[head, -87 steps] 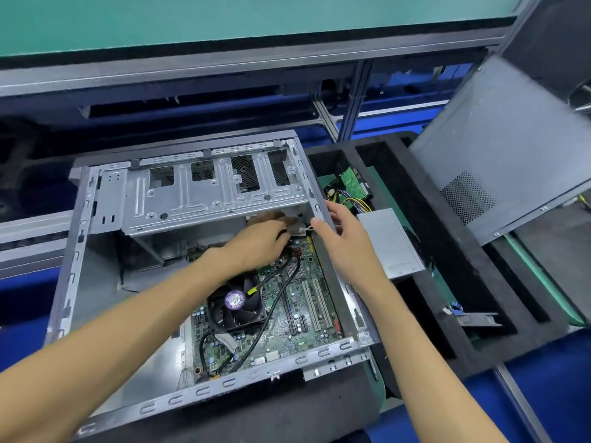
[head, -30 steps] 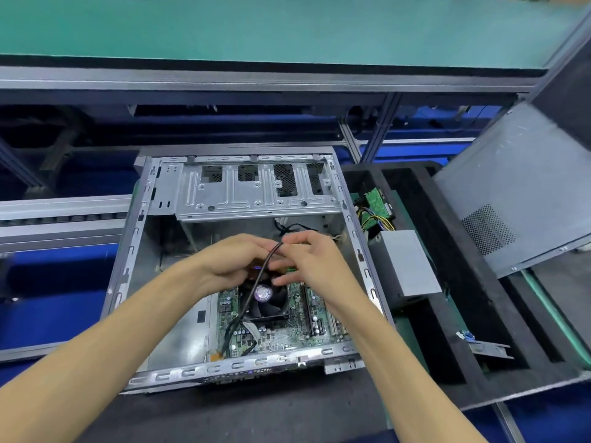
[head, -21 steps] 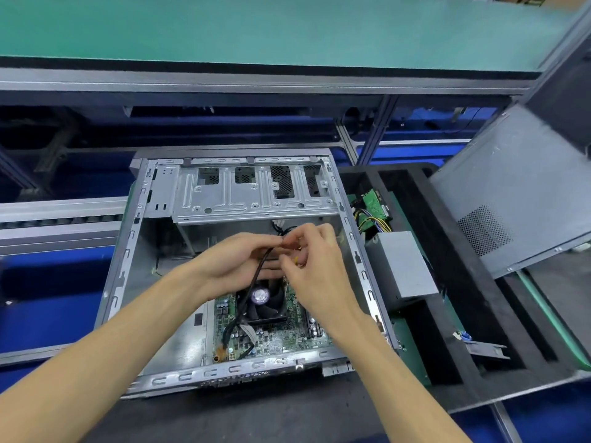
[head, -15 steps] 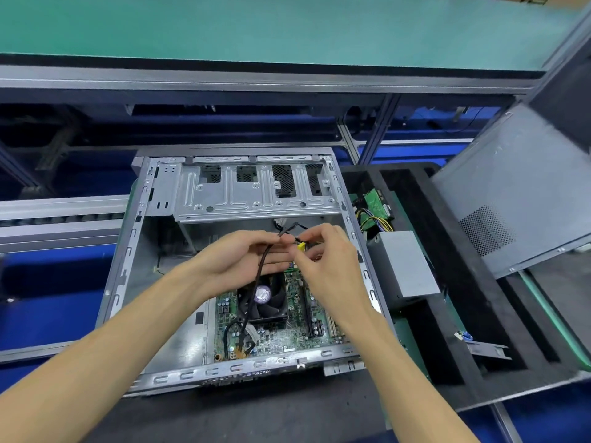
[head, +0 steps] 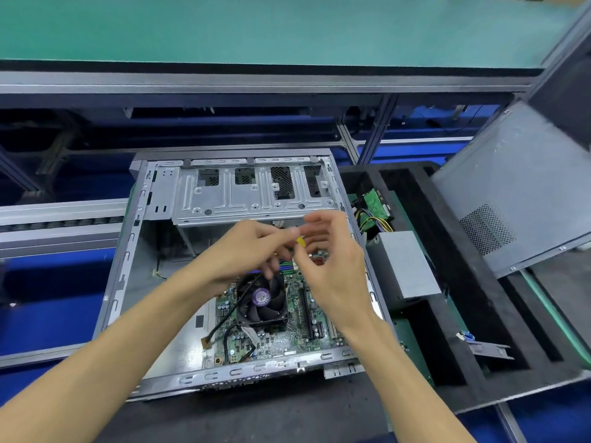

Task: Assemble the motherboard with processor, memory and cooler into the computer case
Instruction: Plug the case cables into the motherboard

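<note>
We see the open grey steel computer case [head: 134, 260] lying on its side on a dark grey mat [head: 271, 414]; inside it sits the green motherboard [head: 287, 340], flat on the case floor, with the black cooler fan [head: 262, 302] fixed on top; the fan hub carries a round purple label [head: 261, 296] (its print is too small for us to read). Above the board, the left hand [head: 243, 251] curls its fingers around a thin black cable [head: 230, 314]; the right hand [head: 332, 266] pinches a small yellow tag [head: 300, 242] between thumb and forefinger, its other fingers spread loose. Just right of the case, a black foam tray [head: 479, 314] holds a grey metal power supply box [head: 403, 266] with yellow and black wires [head: 371, 220]; a grey perforated side panel [head: 518, 187] leans over it. Behind runs a green-topped bench [head: 271, 27] on aluminium framing, with blue surfaces below.
</note>
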`<move>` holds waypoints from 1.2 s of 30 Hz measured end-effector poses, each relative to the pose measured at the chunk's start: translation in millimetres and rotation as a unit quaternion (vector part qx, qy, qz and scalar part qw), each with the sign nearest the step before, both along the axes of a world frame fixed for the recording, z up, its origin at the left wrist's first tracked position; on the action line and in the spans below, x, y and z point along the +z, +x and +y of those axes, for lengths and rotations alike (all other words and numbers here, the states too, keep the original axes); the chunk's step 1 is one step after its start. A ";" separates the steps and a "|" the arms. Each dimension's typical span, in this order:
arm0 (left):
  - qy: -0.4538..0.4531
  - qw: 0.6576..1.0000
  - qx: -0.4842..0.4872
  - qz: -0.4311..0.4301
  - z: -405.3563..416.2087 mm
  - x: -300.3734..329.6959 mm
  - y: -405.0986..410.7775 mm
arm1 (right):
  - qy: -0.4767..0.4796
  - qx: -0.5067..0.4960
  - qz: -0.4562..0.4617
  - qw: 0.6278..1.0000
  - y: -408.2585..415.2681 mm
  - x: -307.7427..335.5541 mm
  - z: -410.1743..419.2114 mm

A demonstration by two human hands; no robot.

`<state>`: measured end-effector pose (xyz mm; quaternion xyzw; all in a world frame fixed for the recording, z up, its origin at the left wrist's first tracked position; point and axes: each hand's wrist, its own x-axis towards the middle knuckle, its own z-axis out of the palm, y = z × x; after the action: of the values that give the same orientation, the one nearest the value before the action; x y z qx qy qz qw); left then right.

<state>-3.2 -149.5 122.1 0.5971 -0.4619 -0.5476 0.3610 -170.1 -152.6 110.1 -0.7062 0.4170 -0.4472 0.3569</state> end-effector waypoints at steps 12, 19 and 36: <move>0.205 0.845 -0.006 0.495 -5.1 -11.1 -14.9 | 0.006 0.003 -0.038 0.999 -22.0 6.8 -2.5; 0.223 0.826 -0.010 0.518 -5.0 -13.3 -13.3 | 0.006 -0.013 -0.043 0.999 -22.5 3.9 -3.6; 0.088 0.925 0.035 0.368 -30.4 -20.4 -26.0 | 0.046 -0.095 -0.014 0.994 -53.7 -2.9 -32.1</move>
<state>-29.1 -179.8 101.7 0.3986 -0.2256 -0.7540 0.4708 -223.8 -184.6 107.2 -0.6399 0.4968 -0.4696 0.3508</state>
